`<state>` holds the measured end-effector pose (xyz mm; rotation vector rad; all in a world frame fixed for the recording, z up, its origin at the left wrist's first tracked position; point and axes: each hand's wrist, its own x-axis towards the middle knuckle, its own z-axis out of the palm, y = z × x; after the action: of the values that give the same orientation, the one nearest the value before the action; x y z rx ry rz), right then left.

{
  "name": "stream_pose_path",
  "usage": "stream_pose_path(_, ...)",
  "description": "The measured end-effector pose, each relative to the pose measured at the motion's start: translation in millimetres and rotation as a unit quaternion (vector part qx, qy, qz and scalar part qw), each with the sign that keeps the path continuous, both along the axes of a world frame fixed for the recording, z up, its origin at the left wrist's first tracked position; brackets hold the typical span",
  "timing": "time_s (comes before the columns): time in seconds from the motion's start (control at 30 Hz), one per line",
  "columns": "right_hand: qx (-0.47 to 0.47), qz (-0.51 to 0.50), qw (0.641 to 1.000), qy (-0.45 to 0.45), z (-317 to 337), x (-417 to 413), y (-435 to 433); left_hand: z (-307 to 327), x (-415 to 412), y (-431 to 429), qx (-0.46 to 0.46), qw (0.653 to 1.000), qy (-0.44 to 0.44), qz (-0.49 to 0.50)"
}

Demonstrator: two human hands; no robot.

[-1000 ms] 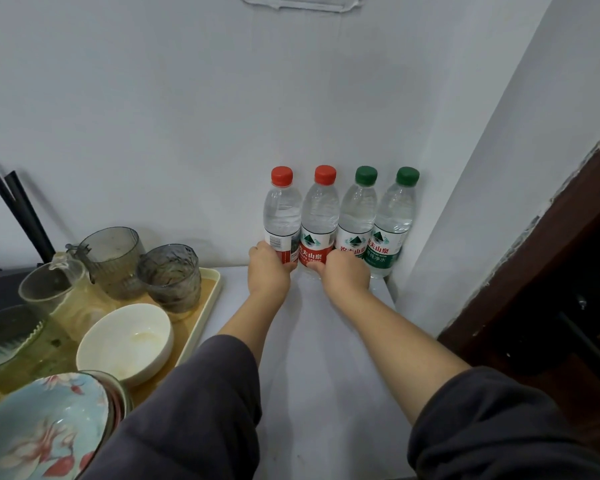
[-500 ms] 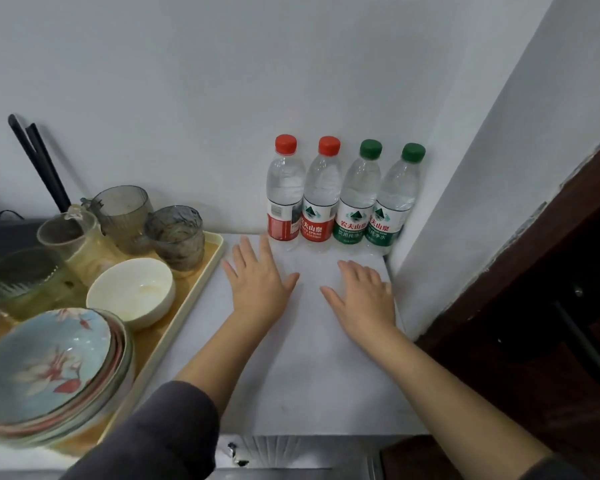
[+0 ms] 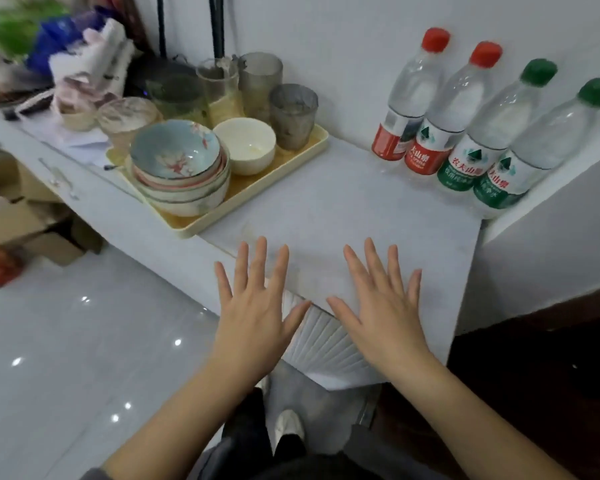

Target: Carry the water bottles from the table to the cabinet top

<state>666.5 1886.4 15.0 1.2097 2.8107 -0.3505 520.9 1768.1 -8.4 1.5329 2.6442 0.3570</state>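
Note:
Several clear water bottles stand in a row against the white wall at the back right of the white cabinet top: two with red caps and two with green caps, touching side by side. My left hand and my right hand hover over the cabinet's front edge, fingers spread, palms down, holding nothing. Both hands are well apart from the bottles.
A cream tray left of the bottles carries stacked patterned bowls, a white bowl and several glasses. Clutter lies further left. A wall corner closes the right side. Glossy white floor and cardboard boxes are below left.
Both hands let go of the bottles and pulled back from the row to the cabinet's front edge, opening flat. The view swung back and to the left.

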Motion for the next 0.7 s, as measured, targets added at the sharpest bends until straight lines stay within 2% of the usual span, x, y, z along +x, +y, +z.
stream_pose_path(0.13,-0.011,0.136,0.990,0.044,-7.0,-11.7,-41.0,-10.1,17.9,-68.4,0.002,0.996,-0.017,0.084)
stream_pose_path(0.27,-0.030,0.268,0.962,0.043,-27.8,-26.4,-79.5,-29.3,35.9,-126.2,-0.036,0.983,-0.047,0.176)
stream_pose_path(0.47,-0.060,0.358,0.924,-0.123,-75.6,-52.2,-131.7,-74.8,57.3,-197.4,-0.127,0.939,-0.111,0.299)
stream_pose_path(0.7,-0.064,0.449,0.867,-0.204,-113.9,-85.2,-206.9,-109.5,72.7,-277.8,-0.156,0.878,-0.209,0.401)
